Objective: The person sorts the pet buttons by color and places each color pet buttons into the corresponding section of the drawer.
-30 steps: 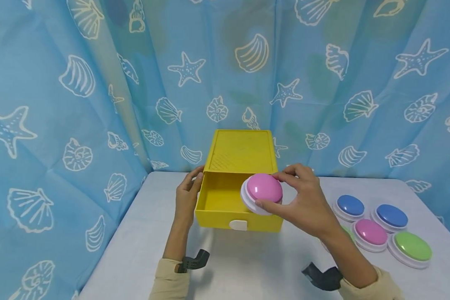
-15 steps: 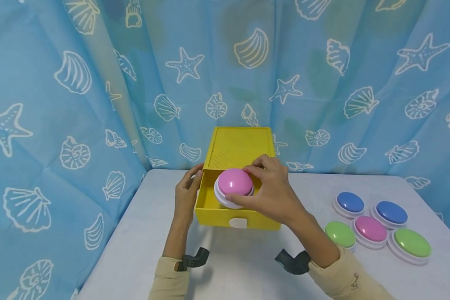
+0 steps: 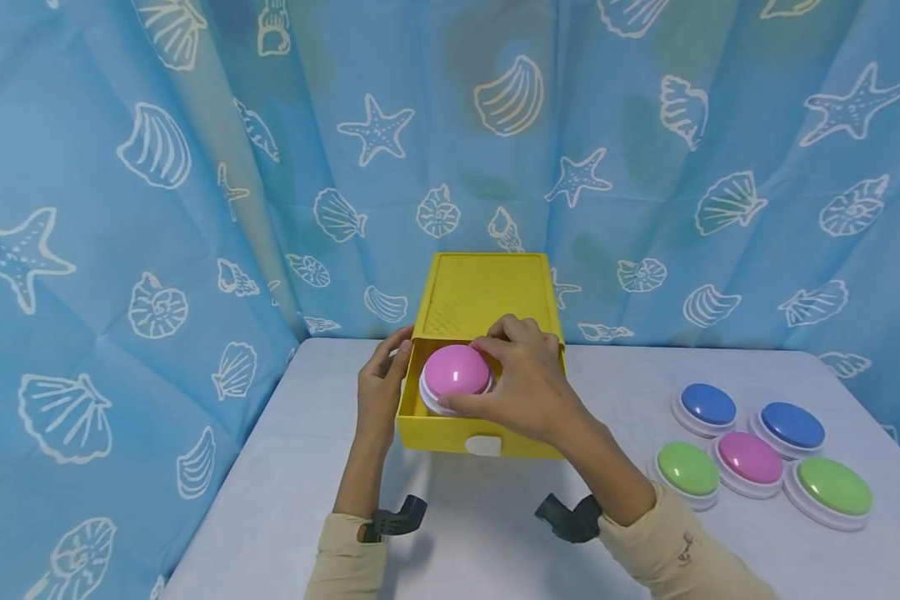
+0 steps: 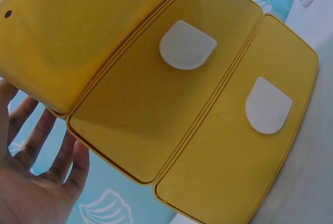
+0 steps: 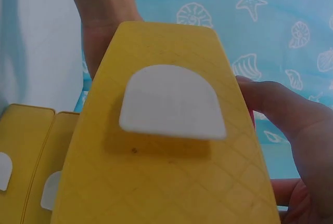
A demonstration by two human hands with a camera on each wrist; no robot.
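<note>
In the head view a yellow drawer cabinet (image 3: 491, 292) stands on the table with its top drawer (image 3: 431, 433) pulled out. My right hand (image 3: 525, 379) pinches a pink dome button (image 3: 456, 371) with a round white base, low inside that drawer toward its left side; whether the base touches the drawer floor cannot be told. In the right wrist view the drawer front hides most of the button. My left hand (image 3: 380, 392) rests against the cabinet's left side with its fingers extended, and the left wrist view shows these fingers (image 4: 36, 146) at the cabinet's edge.
Several more dome buttons sit at the right of the white table (image 3: 480, 542): blue ones (image 3: 708, 404), green ones (image 3: 687, 468) and a pink one (image 3: 750, 457). Two lower drawers with white handles (image 4: 269, 104) are closed. A blue seashell curtain (image 3: 450, 125) hangs behind.
My right hand has carried the pink dome button leftward from above the drawer's right front and down into the drawer. My left hand has stayed at the cabinet's left side.
</note>
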